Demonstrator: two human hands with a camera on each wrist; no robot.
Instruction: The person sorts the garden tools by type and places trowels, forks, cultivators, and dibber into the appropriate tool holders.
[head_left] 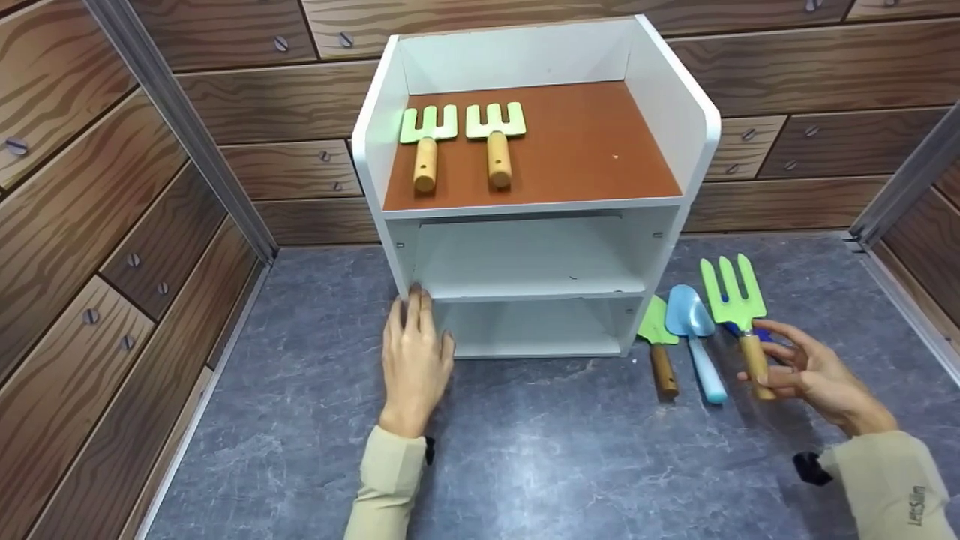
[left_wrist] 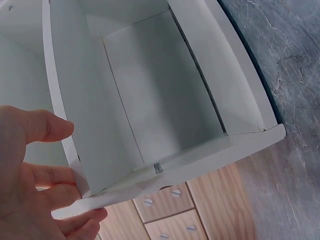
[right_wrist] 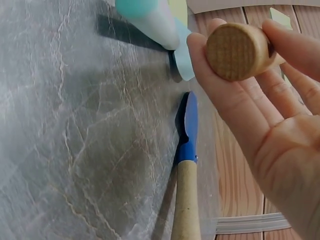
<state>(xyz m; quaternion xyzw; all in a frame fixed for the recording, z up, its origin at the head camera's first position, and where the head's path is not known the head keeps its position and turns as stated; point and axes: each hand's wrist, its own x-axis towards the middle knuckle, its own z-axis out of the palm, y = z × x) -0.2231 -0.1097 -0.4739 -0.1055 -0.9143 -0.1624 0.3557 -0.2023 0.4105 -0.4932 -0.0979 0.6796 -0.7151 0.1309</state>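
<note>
My right hand (head_left: 821, 379) pinches the wooden handle of a light green garden fork (head_left: 741, 309) between thumb and fingers, with its three tines pointing away. In the right wrist view the handle's round butt (right_wrist: 231, 51) faces the camera. Below it lies a dark blue tool with a wooden handle (right_wrist: 187, 200), partly covered by the fork in the head view. My left hand (head_left: 416, 360) touches the left front edge of a white shelf unit (head_left: 525, 292), its fingers fairly straight. In the left wrist view, its fingertips (left_wrist: 72, 182) meet the corner of the middle board and side panel.
Two more green garden forks (head_left: 425, 142) lie side by side on the unit's brown top. Right of the unit, a green trowel (head_left: 658, 322) and a light blue trowel (head_left: 690, 315) lie on the grey marbled table (head_left: 540, 450). Wood-patterned walls (head_left: 817, 67) enclose the table.
</note>
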